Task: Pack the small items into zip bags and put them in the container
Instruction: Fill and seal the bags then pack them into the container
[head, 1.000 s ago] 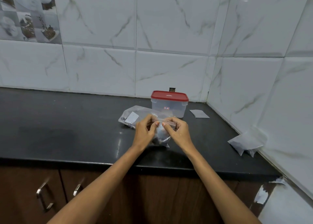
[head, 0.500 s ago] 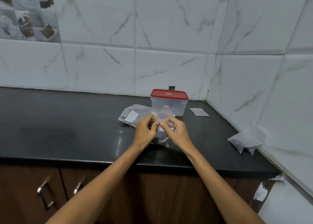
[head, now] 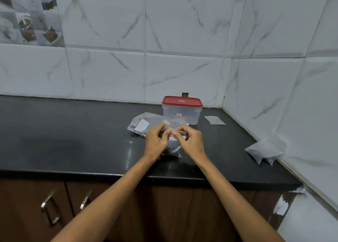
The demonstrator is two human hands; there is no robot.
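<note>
Black desk (head: 73,132) carries everything. Left hand (head: 155,143) and right hand (head: 190,143) both pinch the top edge of a small clear zip bag (head: 172,146), thumbs and fingertips nearly meeting at its reddish seal strip. Bag's bottom rests on desk near the front edge, dark small items inside, too blurred to identify. Just behind the hands lies a bigger clear plastic bag (head: 144,123) with white label, flat on desk. Behind that, near the tiled wall (head: 182,40), stands clear container (head: 182,112), red lid (head: 182,101) on. Flat empty bag (head: 214,120) just right of container. Two filled pouches (head: 263,150) lean against right wall, well apart from hands.
</note>
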